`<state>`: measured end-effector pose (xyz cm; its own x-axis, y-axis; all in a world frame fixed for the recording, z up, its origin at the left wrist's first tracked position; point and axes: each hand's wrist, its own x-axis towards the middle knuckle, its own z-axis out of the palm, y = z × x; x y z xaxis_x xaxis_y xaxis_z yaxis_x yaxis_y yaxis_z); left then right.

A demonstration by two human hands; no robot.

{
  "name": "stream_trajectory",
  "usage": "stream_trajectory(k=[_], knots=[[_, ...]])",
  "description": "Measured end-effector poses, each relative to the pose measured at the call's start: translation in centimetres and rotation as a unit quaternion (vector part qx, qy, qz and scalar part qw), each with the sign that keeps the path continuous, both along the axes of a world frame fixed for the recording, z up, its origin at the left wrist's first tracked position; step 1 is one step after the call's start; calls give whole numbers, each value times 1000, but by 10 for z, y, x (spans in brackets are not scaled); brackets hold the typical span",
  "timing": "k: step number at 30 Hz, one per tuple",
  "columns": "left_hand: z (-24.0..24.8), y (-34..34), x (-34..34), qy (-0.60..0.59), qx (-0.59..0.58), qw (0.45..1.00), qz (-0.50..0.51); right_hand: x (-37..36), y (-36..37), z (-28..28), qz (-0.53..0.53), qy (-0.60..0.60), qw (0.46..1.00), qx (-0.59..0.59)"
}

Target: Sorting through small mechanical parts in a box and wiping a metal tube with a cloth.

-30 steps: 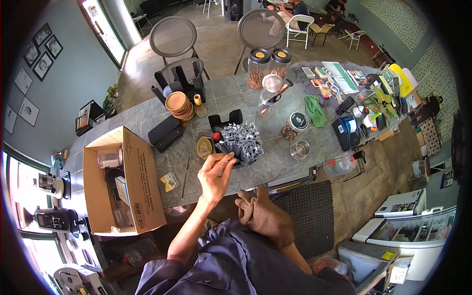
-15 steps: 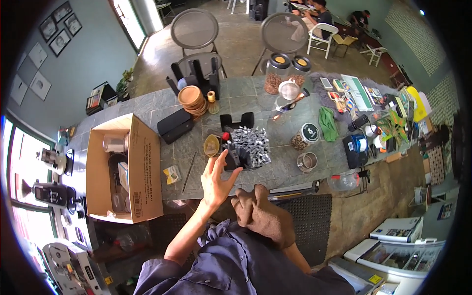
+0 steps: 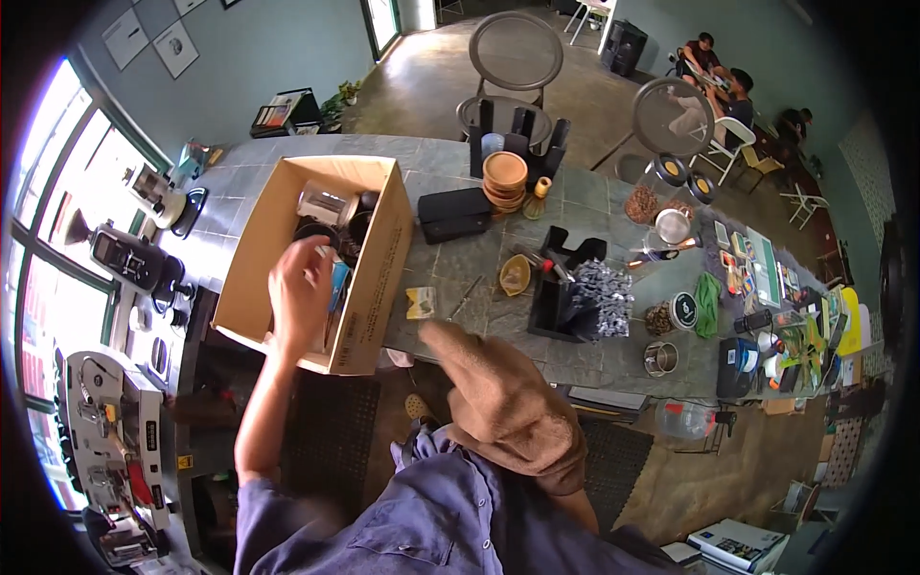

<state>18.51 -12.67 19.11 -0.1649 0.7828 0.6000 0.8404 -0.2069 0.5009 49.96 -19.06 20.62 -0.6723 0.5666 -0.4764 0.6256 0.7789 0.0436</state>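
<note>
My left hand [image 3: 300, 294] is over the cardboard box [image 3: 376, 287] at the left of the counter. Its fingers are loosely bent and a little apart, and I see nothing held in them. Below them in the box lie a clear glass jar [image 3: 324, 207], dark round items and a blue-and-white packet [image 3: 339, 280]. A brown towel [image 3: 513, 412] covers my right hand in front of my body. The fingers are hidden under the cloth, which bunches around them.
Right of the box are a black case [image 3: 454, 215], stacked wooden coasters [image 3: 505, 172], a yellow bowl [image 3: 515, 274] and a black holder with silvery packets [image 3: 601, 299]. Coffee-bean jars [image 3: 644, 203], a metal cup [image 3: 660, 358] and a green cloth [image 3: 707, 305] stand farther right. People sit at the back right.
My left hand has moved left from beside the black holder to above the cardboard box. The view has turned left. The towel-wrapped right hand stays in front of my body.
</note>
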Motion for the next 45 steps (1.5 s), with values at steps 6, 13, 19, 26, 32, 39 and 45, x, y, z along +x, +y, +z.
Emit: stream_trajectory(k=[6,13,19,26,32,39,45], knots=[[-86,56,-163,223,-310,921,82,-47,-6,11,2,-56,998,-30],[-192,85,-196,437,-411,800,-9,-96,-15,33,-63,-136,987,-65],[-219,94,-195,453,-361,815,-32,-134,-4,35,-119,-69,988,-70],[-232,92,-204,436,-351,827,-49,-149,-19,29,-152,11,986,-62],[-242,97,-211,387,-344,854,-45,-149,-30,22,-163,82,982,-56],[-270,95,-215,363,-313,877,32,-139,-57,6,-186,173,966,-54],[-268,108,-222,325,-418,848,-15,-130,-65,-5,-218,253,941,-55]])
